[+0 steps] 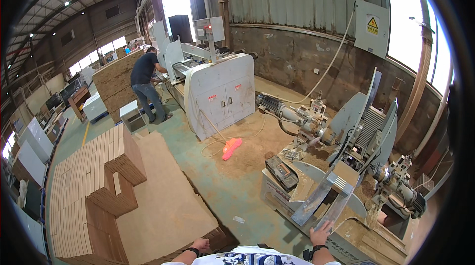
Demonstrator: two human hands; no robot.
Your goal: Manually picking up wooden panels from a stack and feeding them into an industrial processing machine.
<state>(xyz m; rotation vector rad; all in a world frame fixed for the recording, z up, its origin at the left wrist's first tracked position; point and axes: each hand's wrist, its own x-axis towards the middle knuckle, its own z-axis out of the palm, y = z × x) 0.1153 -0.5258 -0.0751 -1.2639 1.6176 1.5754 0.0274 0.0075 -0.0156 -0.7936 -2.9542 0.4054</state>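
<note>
At the left of the frame, light-brown rectangular board strips [84,186] are stacked in tight, stepped columns, apparently laid flush so that the pile bears evenly and holds itself upright. One short strip [117,184] is left standing proud in a notch of the stack. The columns are carried by a broad, flat brown sheet [163,191], whose right part is bare, so the load is gathered toward the left.

In the upper left, a co-worker in a dark shirt [144,73] is bent toward a white metal-cased machine [225,99].

At the lower centre, the left hand [200,245] is held just beside the sheet's near corner. Nothing is seen in it; how far its fingers are opened, and whether the sheet is touched, cannot be told.

On the dusty floor at mid-frame, a pink-orange bundle [231,148] is placed at the end of a thin pole, perhaps set aside from the walkway.

At the lower right, the right hand [320,234] is rested on the near end of a silver metal channel [316,200], with fingers extended and loosely spread, nothing gripped, seemingly for steadying. Left of the channel, a black-framed rectangular case [282,172] is set on the grey machine [277,198], presumably within reach.
</note>
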